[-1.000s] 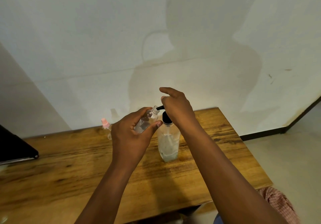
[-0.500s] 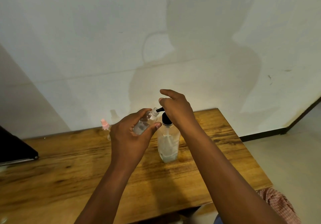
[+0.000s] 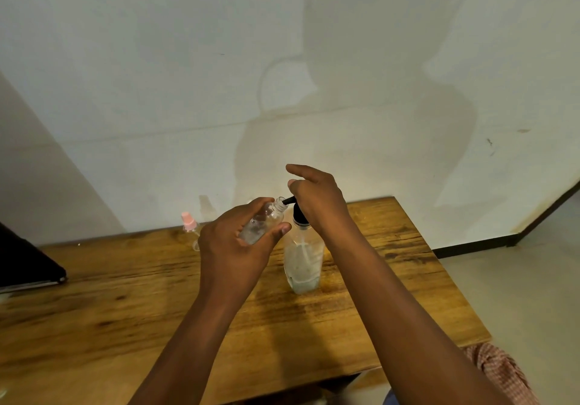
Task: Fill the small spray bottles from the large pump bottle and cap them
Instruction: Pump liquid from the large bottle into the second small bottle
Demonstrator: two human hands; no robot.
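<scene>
Looks like a plain indoor room: wooden table against a bare white wall, pale floor.

pump head – mostly under right hand | capped bottle – half-hidden

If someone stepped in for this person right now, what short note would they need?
Left hand holds an uncapped small spray bottle tilted, mouth at the pump nozzle.
Right hand rests on the pump head of the large pump bottle, standing on the wooden table.
Done: a pink-capped bottle stands behind; its fill level is unclear.
Left: keep pumping, then cap the held bottle.
</scene>
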